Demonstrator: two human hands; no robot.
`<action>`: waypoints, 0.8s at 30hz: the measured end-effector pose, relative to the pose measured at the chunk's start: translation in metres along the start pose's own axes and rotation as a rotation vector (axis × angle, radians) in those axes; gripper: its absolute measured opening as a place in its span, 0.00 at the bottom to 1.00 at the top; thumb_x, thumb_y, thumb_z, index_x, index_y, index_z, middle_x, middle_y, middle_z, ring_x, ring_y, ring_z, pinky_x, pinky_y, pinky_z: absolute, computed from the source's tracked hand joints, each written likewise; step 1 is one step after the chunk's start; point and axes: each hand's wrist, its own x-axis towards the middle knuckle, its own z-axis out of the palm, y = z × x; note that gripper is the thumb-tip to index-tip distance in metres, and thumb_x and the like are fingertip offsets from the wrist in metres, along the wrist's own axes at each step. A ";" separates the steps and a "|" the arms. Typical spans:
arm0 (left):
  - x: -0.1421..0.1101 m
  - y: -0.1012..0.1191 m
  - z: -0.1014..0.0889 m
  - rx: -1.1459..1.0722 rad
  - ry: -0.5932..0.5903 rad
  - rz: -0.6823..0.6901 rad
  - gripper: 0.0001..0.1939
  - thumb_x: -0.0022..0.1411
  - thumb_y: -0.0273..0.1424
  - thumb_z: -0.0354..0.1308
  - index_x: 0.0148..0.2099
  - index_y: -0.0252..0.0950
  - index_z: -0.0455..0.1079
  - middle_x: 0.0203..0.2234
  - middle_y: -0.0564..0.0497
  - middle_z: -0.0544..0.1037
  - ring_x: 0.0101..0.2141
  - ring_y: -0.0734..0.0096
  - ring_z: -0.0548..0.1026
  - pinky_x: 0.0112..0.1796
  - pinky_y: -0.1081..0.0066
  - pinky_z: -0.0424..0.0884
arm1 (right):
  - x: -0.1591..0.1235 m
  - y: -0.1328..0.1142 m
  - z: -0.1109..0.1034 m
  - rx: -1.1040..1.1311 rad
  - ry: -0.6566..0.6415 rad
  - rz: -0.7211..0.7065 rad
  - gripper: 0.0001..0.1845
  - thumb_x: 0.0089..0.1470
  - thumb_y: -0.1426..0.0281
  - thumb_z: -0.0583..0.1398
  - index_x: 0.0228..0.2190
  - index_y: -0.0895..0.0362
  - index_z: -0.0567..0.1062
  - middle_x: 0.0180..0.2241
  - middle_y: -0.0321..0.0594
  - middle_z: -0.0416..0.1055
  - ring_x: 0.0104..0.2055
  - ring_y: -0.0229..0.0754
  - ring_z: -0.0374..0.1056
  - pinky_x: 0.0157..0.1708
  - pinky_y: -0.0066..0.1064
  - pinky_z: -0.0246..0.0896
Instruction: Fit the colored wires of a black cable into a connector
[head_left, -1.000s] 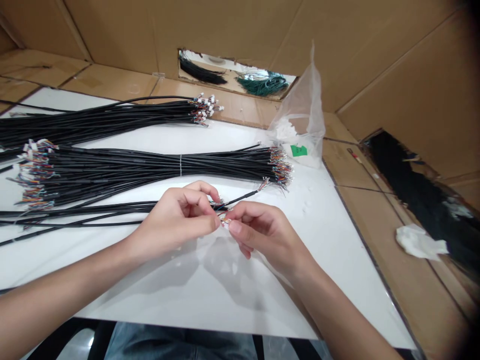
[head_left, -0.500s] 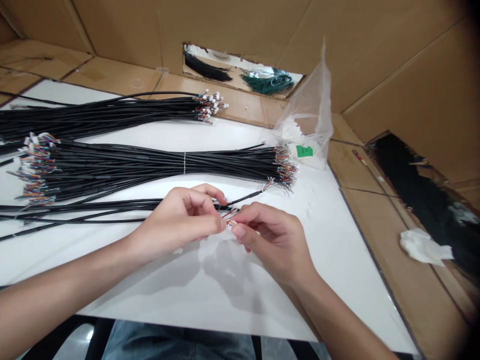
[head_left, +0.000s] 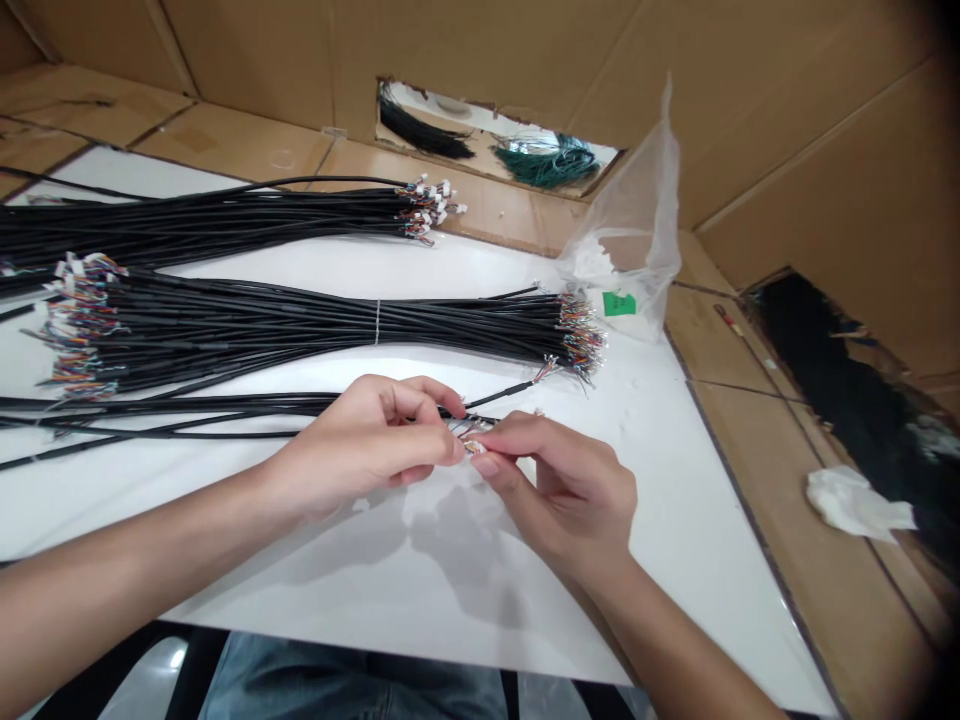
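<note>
A small white connector (head_left: 476, 449) sits between the right hand's (head_left: 570, 495) clamped thumb and forefinger; the left hand's (head_left: 382, 435) fingers pinch its coloured wires (head_left: 468, 438). A clear plastic bag (head_left: 646, 215) holds white pieces (head_left: 591, 258); bare tabletop (head_left: 675, 520) stretches to the near and right edges

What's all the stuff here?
Small wired piece: 1, white and multicoloured, held, centre
Tied cable bundle: 1, black, mid-table
Back cable bundle: 1, black, behind it
Front cables: several, black, front-left
Plastic bag: 1, clear, back right
Label: 1, green, at the bag
Crumpled item: 1, white, right
Dark material: 1, black, right
Strand bundles: 2, black and green, top middle
Table: 1, white, below
Cardboard: several panels, brown, around table
Jeans: 1, blue, bottom
Left hand: 1, bare, centre
Right hand: 1, bare, centre
</note>
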 end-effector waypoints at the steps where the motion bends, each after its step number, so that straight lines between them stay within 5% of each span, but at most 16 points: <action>1: 0.000 0.000 -0.001 -0.008 -0.009 -0.001 0.14 0.45 0.25 0.60 0.15 0.29 0.60 0.34 0.52 0.69 0.15 0.93 0.56 0.16 0.77 0.47 | 0.000 0.001 0.000 -0.017 0.003 -0.026 0.07 0.51 0.80 0.61 0.32 0.57 0.74 0.23 0.36 0.72 0.21 0.34 0.62 0.20 0.27 0.59; 4: 0.000 -0.001 -0.002 -0.026 -0.035 -0.006 0.13 0.46 0.26 0.61 0.16 0.29 0.62 0.36 0.52 0.69 0.15 0.93 0.57 0.17 0.77 0.47 | -0.001 0.003 -0.001 -0.093 0.014 -0.096 0.08 0.51 0.81 0.61 0.32 0.56 0.74 0.22 0.35 0.71 0.20 0.35 0.63 0.20 0.27 0.59; 12: 0.002 -0.004 -0.004 -0.054 -0.102 -0.055 0.14 0.50 0.27 0.61 0.17 0.31 0.63 0.21 0.55 0.64 0.15 0.89 0.53 0.17 0.77 0.44 | 0.000 0.001 -0.003 -0.269 0.040 -0.240 0.09 0.51 0.81 0.62 0.32 0.56 0.72 0.19 0.34 0.69 0.19 0.35 0.64 0.18 0.25 0.61; 19: 0.000 -0.004 -0.004 -0.077 -0.113 0.059 0.10 0.51 0.28 0.64 0.22 0.30 0.69 0.32 0.53 0.68 0.16 0.90 0.60 0.17 0.78 0.48 | -0.002 0.002 0.002 -0.205 0.113 -0.188 0.07 0.52 0.79 0.62 0.30 0.55 0.72 0.20 0.35 0.70 0.18 0.34 0.62 0.17 0.25 0.61; 24: 0.001 -0.006 -0.005 -0.116 -0.152 0.079 0.12 0.50 0.31 0.67 0.23 0.30 0.69 0.30 0.53 0.66 0.19 0.86 0.62 0.17 0.79 0.51 | -0.003 0.001 0.002 -0.191 0.134 -0.195 0.06 0.52 0.78 0.63 0.29 0.56 0.72 0.19 0.35 0.70 0.19 0.34 0.63 0.17 0.25 0.61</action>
